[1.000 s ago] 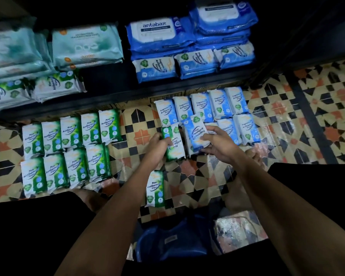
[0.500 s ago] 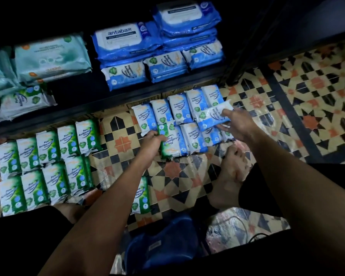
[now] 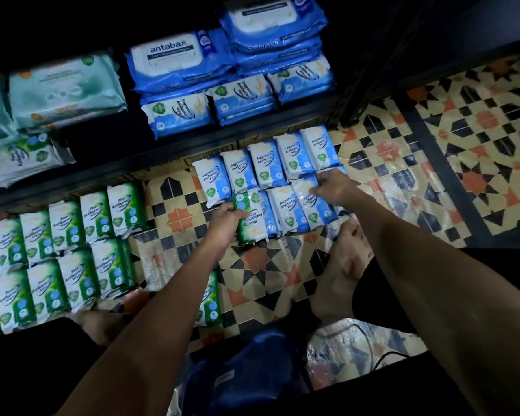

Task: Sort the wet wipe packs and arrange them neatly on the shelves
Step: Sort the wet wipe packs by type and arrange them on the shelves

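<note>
The right hand (image 3: 332, 187) has just laid its blue Fragrance Free pack (image 3: 308, 202) into the floor rows, fingers resting flat; left grip (image 3: 227, 225) still holds a stray green Pine pack (image 3: 249, 217) beside it

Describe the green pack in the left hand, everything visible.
The green Pine Antibacterial wipes pack is a small glossy plastic pouch, green and white, its print upside down to the camera. The left hand grips its left edge. It sits at the left end of the front row of blue packs, overlapping one, on the tiled floor.
</note>
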